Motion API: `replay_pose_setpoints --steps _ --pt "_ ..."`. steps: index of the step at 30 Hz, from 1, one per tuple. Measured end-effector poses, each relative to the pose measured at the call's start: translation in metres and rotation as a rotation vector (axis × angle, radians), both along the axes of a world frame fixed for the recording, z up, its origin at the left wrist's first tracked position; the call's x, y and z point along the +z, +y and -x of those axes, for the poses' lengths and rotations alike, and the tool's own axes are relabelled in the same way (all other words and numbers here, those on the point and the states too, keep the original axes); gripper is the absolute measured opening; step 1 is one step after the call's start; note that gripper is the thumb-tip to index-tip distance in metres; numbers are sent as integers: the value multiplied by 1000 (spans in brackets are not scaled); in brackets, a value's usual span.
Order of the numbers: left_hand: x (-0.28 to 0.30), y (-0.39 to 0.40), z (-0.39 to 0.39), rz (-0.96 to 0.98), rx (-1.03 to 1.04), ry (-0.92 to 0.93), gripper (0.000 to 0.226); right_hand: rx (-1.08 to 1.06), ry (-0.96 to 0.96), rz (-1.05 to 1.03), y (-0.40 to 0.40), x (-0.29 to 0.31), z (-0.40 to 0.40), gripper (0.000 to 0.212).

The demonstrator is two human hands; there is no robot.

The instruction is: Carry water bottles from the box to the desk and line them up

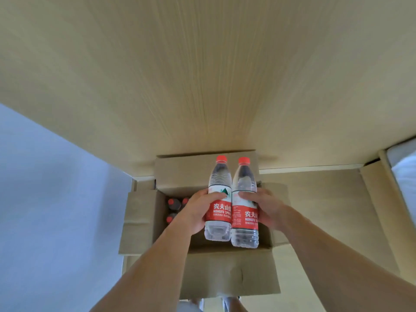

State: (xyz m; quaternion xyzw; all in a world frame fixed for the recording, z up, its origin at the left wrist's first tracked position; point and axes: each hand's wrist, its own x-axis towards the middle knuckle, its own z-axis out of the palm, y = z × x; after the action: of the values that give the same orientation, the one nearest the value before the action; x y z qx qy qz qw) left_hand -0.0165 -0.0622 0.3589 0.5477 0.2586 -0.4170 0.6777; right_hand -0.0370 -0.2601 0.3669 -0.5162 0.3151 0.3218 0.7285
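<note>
Bottles, left (218,199) and right (245,206), look full, heavy and slick, so left hand (198,210) and right hand (264,208) each grasp one at the label.

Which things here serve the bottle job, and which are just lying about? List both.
Job: left bottle in left hand; right bottle in right hand; cardboard box; bottles left inside; desk.
Lying about: white bedding, far right.

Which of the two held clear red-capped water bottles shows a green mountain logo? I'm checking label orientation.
The clear red-capped bottle in the left hand: a green mountain logo shows above its red band. The right hand's bottle shows none.
</note>
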Motion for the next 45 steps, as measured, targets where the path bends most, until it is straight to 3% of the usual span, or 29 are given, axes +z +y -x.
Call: replay_pose_setpoints --steps 6,13,19,25,33,45 --pt "49 -6 -2 6 -76 -35 38 -77 -60 29 3 61 15 56" --pt "81 -10 -10 50 -322 -83 40 -265 -27 -21 2 100 49 46" --pt "108 -38 -5 153 -581 -98 44 -485 -27 137 -3 126 95 50" --pt "131 -96 27 225 -802 -123 50 -741 -18 160 -31 146 165 47" --pt "155 -176 115 295 -1171 -142 52 -1081 -67 116 -54 170 301 46" --pt "178 -236 349 281 -1657 -236 36 -1468 -63 343 -6 190 549 35"
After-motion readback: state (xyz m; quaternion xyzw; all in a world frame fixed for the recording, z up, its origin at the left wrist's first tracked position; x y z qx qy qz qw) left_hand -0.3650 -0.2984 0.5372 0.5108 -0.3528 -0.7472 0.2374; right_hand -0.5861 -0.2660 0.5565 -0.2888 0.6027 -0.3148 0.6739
